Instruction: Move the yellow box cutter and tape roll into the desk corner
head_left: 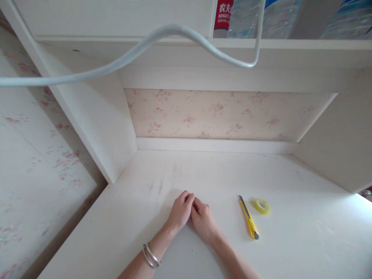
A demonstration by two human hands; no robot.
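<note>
My left hand [181, 210] and my right hand [202, 217] rest on the white desk [139, 217], drawn together so that their fingers and thumbs touch. Both are closed, with the fingers curled under, and no object shows in either one. Two silver bangles [151, 255] circle my left wrist. To the right of my right hand lies a yellow utility knife [248, 217], its blade end pointing away from me. Just beyond it, a roll of yellow tape [262, 206] lies flat, apart from the knife.
White side panels [95, 116] flank the desk, and floral wallpaper [203, 114] covers the back. Overhead, a shelf [290, 44] holds plastic-wrapped water bottles [279, 17] with a red label [223, 13]. A white cable [174, 30] crosses the upper view. Dark smudges mark the desk.
</note>
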